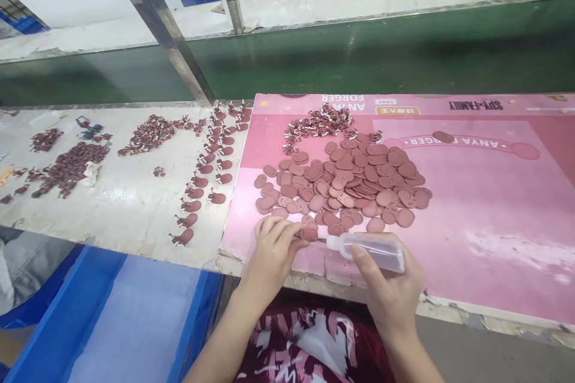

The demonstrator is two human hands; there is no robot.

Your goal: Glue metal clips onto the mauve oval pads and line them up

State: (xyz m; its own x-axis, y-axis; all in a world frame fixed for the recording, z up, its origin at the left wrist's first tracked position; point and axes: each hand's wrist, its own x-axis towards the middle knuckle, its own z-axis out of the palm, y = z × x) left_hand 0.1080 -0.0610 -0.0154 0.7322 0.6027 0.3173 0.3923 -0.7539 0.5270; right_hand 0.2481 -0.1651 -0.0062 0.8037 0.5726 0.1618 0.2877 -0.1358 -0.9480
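Left hand (274, 251) is pinching one of the reddish-brown oval pieces (308, 233) flat against the pink printed board (485, 215) right at the bench's near edge, fingers curled tight on it. Right hand (390, 287) is wrapped around a small clear squeeze bottle (372, 249) lying sideways, nozzle touching that piece. Just behind sits the big heap of oval pieces (354, 182) – and off left, on the bare white bench (130, 191), rows of finished bits (211, 167) run toward the far edge.
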